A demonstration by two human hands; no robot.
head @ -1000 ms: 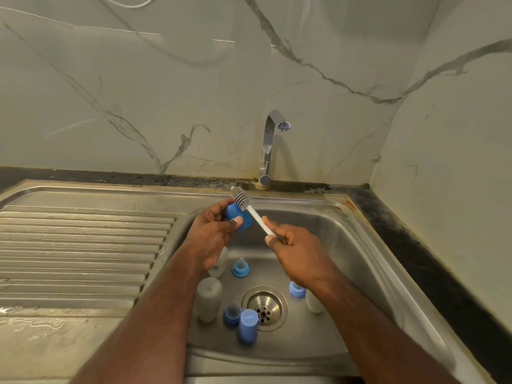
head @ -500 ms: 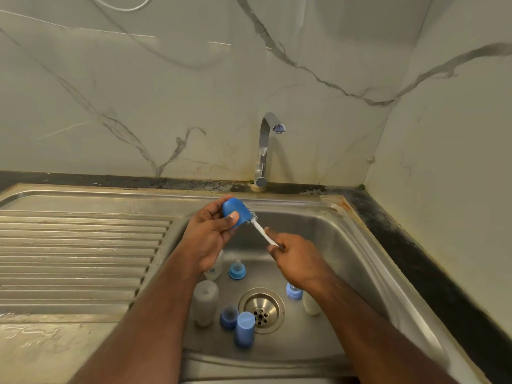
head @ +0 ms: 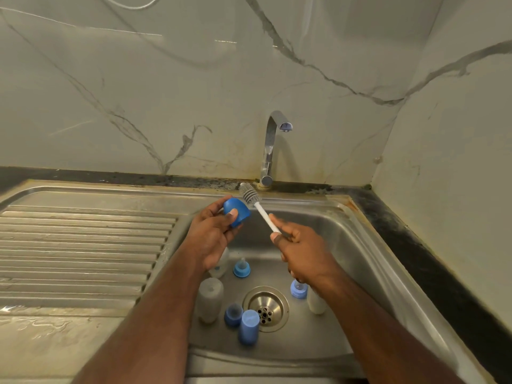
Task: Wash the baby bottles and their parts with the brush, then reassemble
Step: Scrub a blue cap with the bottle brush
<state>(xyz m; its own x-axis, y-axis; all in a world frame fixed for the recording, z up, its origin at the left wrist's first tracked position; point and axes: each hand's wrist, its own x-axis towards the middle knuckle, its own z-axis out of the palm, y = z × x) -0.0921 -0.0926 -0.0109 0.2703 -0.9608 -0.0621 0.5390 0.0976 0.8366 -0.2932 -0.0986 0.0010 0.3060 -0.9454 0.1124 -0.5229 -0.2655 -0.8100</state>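
L hand (head: 210,239) grips blue cap (head: 236,214) over sink (head: 360,245), R hand (head: 300,252) pinches brush (head: 259,207) handle w/ bristles just outside cap: best to aim head into opening, twist, keep cap tight; other parts lie near drain (head: 266,308).

Blue cap (head: 236,214), white-handled grey brush (head: 259,207), grey-veined wall (head: 166,92)

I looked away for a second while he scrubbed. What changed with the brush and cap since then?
The brush, pushed into the blue cap half a second ago, is out again, its head above the cap's rim. The left hand holds the cap as before, the right hand the handle. Parts in the sink lie unmoved.
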